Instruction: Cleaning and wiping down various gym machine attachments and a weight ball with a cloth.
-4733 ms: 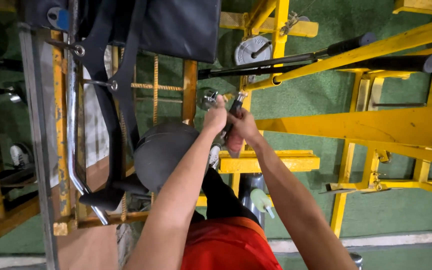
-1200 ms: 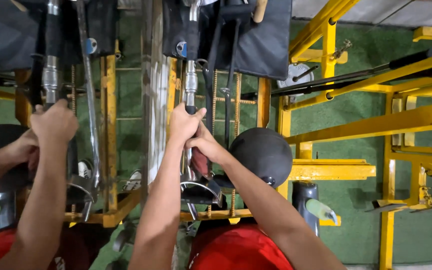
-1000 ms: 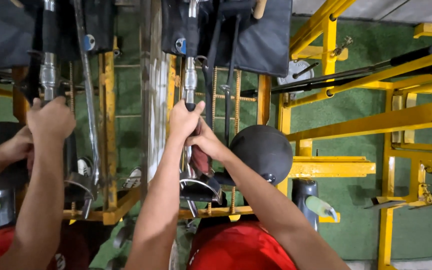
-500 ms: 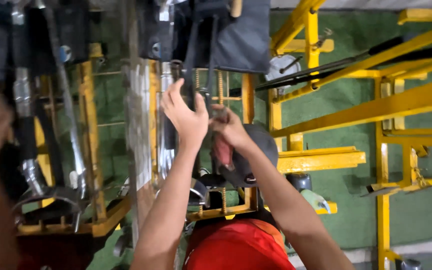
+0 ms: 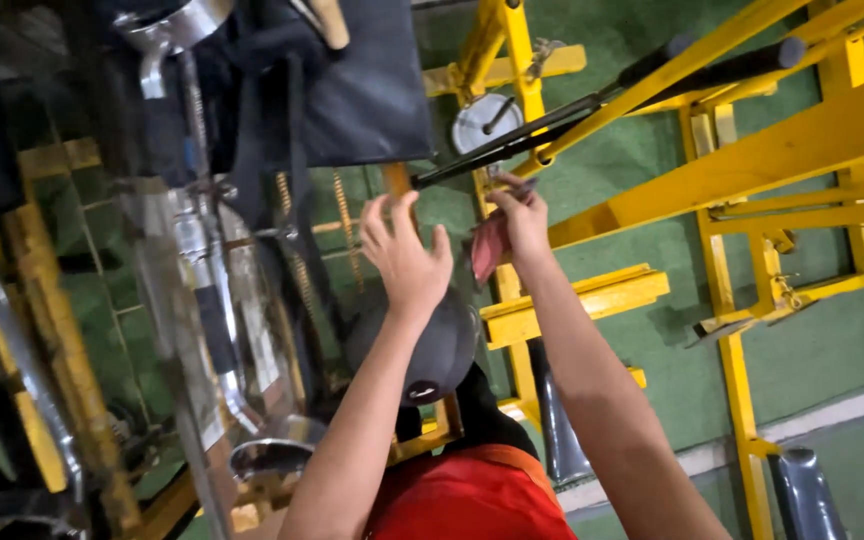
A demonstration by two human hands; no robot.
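Both hands have come off the chrome handle (image 5: 214, 330) they gripped about a sec ago, and the view has swung right and tilted, so the mirror (image 5: 167, 290) w/ the reflected arms has slid to the left edge.

Left hand (image 5: 404, 252) is now raised, palm facing away, fingers (image 5: 377, 218) spread wide and gripping nothing; it hangs in front of the yellow post and just above the black rounded pad (image 5: 432, 345). Right hand (image 5: 524, 222) is up beside it, close but apart, fingers curled shut on a small reddish object (image 5: 489, 250) – looks like a cloth or grip, can't tell which. That object hangs from the fist on its left side, between the two hands, near the yellow horizontal bracket (image 5: 577, 300).

Chrome handle sits low left w/ a black grip section, next to black straps (image 5: 292, 180) hanging from the dark padded panel (image 5: 362, 90) at top. Behind the right hand: a long black bar (image 5: 592, 100) running diagonally up-right, resting along the yellow frame (image 5: 752, 160), and a round grey weight plate (image 5: 485, 122) just above the fingertips. Floor is green turf (image 5: 832, 340). Red shirt (image 5: 472, 500) at bottom centre, between the forearms. Left part of the view is motion-blurred, detail there unclear.
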